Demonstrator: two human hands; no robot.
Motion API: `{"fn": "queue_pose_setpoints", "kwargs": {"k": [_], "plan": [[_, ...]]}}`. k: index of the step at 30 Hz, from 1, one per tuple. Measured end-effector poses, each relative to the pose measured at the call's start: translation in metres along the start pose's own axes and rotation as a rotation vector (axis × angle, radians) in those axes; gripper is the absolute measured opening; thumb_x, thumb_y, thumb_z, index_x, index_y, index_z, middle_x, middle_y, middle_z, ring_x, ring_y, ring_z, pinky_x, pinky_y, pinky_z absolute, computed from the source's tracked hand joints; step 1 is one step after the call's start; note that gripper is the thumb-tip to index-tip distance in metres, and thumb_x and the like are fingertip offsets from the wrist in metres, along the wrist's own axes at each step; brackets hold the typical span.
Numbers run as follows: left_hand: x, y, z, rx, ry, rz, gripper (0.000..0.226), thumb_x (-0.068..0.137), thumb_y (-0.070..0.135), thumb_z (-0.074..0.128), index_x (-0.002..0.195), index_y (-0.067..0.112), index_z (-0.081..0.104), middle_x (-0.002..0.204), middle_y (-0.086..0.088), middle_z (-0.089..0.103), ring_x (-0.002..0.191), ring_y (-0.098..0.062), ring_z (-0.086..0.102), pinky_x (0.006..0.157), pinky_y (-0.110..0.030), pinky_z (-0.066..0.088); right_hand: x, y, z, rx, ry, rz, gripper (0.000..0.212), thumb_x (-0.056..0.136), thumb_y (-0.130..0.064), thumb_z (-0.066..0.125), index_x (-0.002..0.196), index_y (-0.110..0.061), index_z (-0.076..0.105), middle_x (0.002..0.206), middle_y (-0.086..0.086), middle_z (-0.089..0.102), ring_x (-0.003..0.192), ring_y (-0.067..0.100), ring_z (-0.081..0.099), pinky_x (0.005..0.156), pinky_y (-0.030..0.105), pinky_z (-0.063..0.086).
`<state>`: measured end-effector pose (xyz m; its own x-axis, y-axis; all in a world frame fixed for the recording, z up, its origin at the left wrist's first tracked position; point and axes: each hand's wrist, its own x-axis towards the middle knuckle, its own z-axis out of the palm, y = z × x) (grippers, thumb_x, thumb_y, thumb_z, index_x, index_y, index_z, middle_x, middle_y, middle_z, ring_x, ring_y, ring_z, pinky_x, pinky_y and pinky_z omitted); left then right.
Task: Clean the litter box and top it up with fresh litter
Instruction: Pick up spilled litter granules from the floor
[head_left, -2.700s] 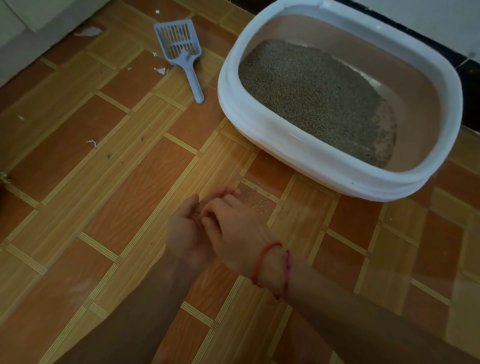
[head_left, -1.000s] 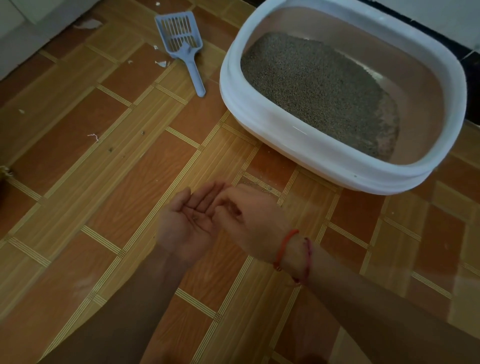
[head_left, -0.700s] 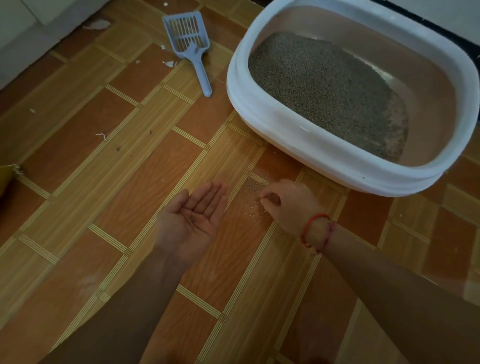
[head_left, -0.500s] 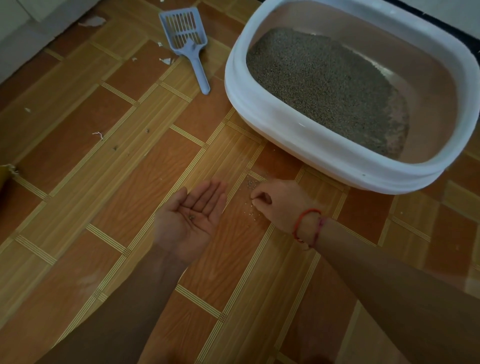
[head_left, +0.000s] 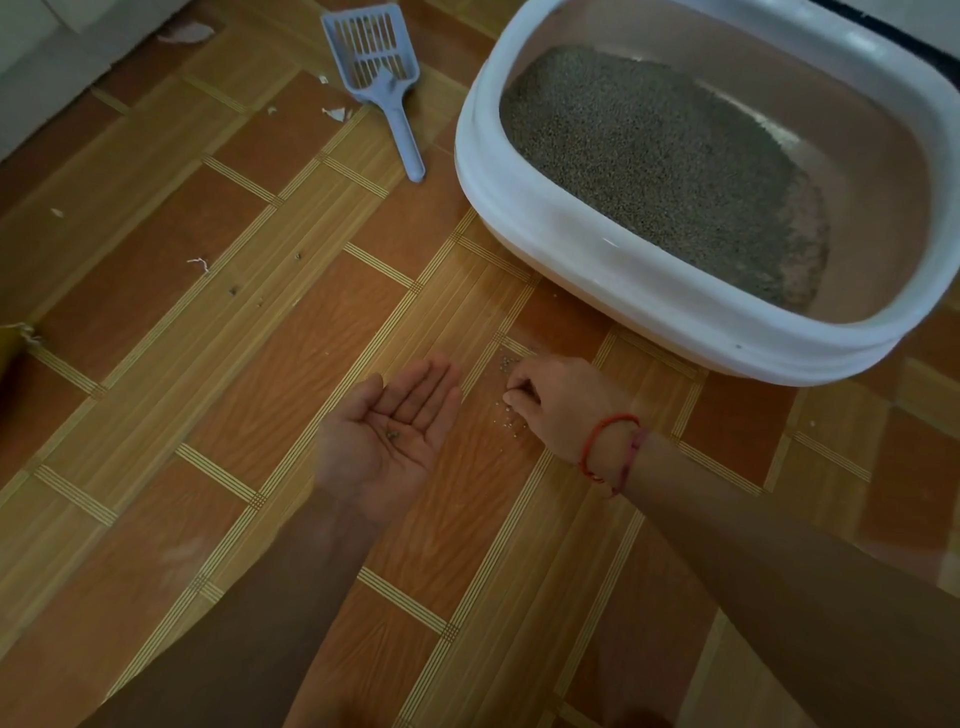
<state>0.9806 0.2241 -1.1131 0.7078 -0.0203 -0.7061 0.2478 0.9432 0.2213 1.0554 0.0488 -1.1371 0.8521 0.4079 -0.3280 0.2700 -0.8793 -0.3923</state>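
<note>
Left hand (head_left: 374, 449) is held palm up, fingers straight, with a few litter grains (head_left: 393, 434) carried in the palm. Right hand (head_left: 563, 402) is curled down over spilled grains (head_left: 506, 418) on the floor (head_left: 291, 353); whether any is pinched cannot be told. The litter box (head_left: 597, 252) is set just beyond.

The left hand (head_left: 387, 436) is hovering palm up over the floor (head_left: 260, 364), and a few grains (head_left: 393, 434) are lying in its palm. Just to its right, the right hand (head_left: 563, 400) is reaching fingers-down to the floor, pinching at the spilled grains (head_left: 506, 415) lying between the two hands. The litter box (head_left: 571, 228) is sitting just beyond the right hand, with litter (head_left: 649, 156) lying inside. The scoop (head_left: 379, 67) is lying well beyond the left hand, left of the box.
</note>
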Motion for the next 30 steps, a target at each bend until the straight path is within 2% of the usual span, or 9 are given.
{"fn": "queue_pose_setpoints", "kwargs": {"k": [7,9,11,13,15,17,19,23,30], "plan": [[0.001,-0.004,-0.004,0.012,-0.034,-0.016,0.056,0.104,0.025,0.035,0.087,-0.007,0.077,0.115,-0.023,0.072,0.109,-0.035,0.070,0.092,-0.047,0.057,-0.012,-0.030,-0.018,0.197,0.122,-0.080,0.011,0.095,-0.034,0.055,0.092,-0.027,0.062,0.074,-0.017,0.055,0.075,0.005,0.055,0.069,0.027,0.050],[0.001,-0.007,-0.005,0.027,-0.069,-0.031,0.056,0.104,0.027,0.034,0.089,-0.007,0.077,0.107,-0.022,0.074,0.102,-0.032,0.073,0.088,-0.042,0.060,-0.022,-0.050,-0.020,0.276,0.128,-0.137,0.006,0.093,-0.032,0.057,0.091,-0.028,0.061,0.070,-0.021,0.048,0.074,0.003,0.051,0.070,0.028,0.048],[0.002,-0.009,-0.006,0.050,-0.103,-0.068,0.059,0.104,0.030,0.030,0.092,-0.005,0.076,0.095,-0.019,0.074,0.091,-0.028,0.074,0.082,-0.036,0.062,-0.032,-0.066,-0.017,0.333,0.095,-0.206,0.004,0.092,-0.030,0.058,0.093,-0.027,0.062,0.076,-0.019,0.055,0.077,0.005,0.054,0.073,0.031,0.050],[0.002,-0.010,-0.006,0.102,-0.147,-0.116,0.062,0.104,0.034,0.026,0.100,-0.003,0.075,0.098,-0.017,0.073,0.093,-0.025,0.071,0.088,-0.035,0.058,-0.038,-0.075,-0.013,0.342,0.072,-0.262,0.009,0.092,-0.029,0.057,0.098,-0.027,0.063,0.092,-0.012,0.063,0.085,0.010,0.060,0.078,0.036,0.052],[0.000,-0.007,-0.004,0.107,-0.166,-0.127,0.062,0.104,0.035,0.026,0.104,-0.004,0.074,0.102,-0.017,0.072,0.096,-0.026,0.070,0.090,-0.037,0.057,-0.039,-0.075,-0.014,0.358,0.094,-0.291,0.013,0.091,-0.027,0.057,0.101,-0.028,0.065,0.097,-0.013,0.063,0.086,0.006,0.060,0.079,0.031,0.052],[-0.002,-0.004,-0.001,0.061,-0.129,-0.080,0.059,0.104,0.030,0.031,0.093,-0.006,0.076,0.097,-0.019,0.075,0.091,-0.027,0.075,0.085,-0.038,0.061,-0.036,-0.064,-0.021,0.378,0.176,-0.254,0.012,0.091,-0.026,0.060,0.100,-0.030,0.068,0.087,-0.021,0.059,0.079,-0.003,0.054,0.075,0.020,0.048],[-0.004,0.000,0.001,0.036,-0.074,-0.024,0.056,0.104,0.026,0.035,0.086,-0.007,0.077,0.103,-0.022,0.075,0.098,-0.032,0.074,0.090,-0.042,0.058,-0.031,-0.042,-0.024,0.308,0.218,-0.142,0.012,0.094,-0.029,0.059,0.099,-0.030,0.069,0.078,-0.023,0.053,0.074,-0.004,0.049,0.073,0.020,0.046],[-0.006,0.005,0.000,0.002,-0.026,0.001,0.054,0.104,0.024,0.037,0.086,-0.008,0.077,0.112,-0.023,0.073,0.105,-0.035,0.072,0.092,-0.047,0.056,-0.025,-0.006,-0.014,0.147,0.124,0.022,0.016,0.095,-0.032,0.055,0.094,-0.031,0.071,0.090,-0.016,0.065,0.085,0.004,0.059,0.080,0.031,0.054],[-0.004,0.003,0.001,0.017,-0.009,0.004,0.055,0.104,0.024,0.037,0.086,-0.008,0.077,0.113,-0.023,0.073,0.106,-0.035,0.071,0.093,-0.047,0.055,-0.021,-0.003,0.001,0.085,0.071,0.019,0.015,0.094,-0.036,0.057,0.094,-0.032,0.072,0.092,-0.016,0.066,0.086,0.002,0.057,0.076,0.022,0.049]]}}
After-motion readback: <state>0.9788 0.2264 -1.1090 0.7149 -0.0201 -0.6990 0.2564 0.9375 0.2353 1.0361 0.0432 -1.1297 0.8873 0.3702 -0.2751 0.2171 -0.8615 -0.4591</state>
